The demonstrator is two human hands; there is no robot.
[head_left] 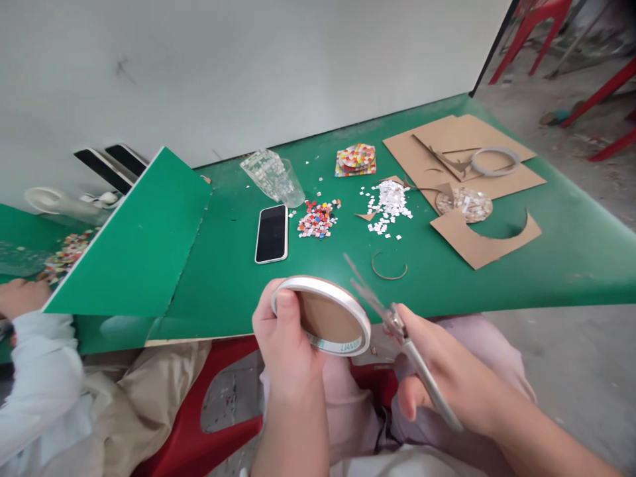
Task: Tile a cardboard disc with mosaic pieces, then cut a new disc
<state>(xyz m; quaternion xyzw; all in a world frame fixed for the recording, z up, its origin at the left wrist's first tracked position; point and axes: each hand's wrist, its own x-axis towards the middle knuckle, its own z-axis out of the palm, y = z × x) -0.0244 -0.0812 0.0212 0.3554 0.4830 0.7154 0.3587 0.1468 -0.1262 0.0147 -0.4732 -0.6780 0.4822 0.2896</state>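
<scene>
My left hand (288, 331) grips a white roll of tape (355, 315), its thumb over the rim and its fingers behind. Brown cardboard (328, 315) shows through the ring's middle, against its far side. In my right hand (442, 371) is a pair of metal scissors (395, 321), the blades slightly apart and pointing up and left. The blades are beside the tape roll's right edge; whether they touch it I cannot tell. Just beyond lies a thin curved cardboard strip (390, 277) on the green table (233, 291).
A phone (271, 233), colourful mosaic tiles (318, 220), white tiles (391, 199), a clear cup (292, 185) and a mosaic coaster stack (356, 159) are on the table. Cut cardboard (484, 242) and another ring (495, 161) lie right. A green board (134, 245) separates a co-worker's arm (44, 371).
</scene>
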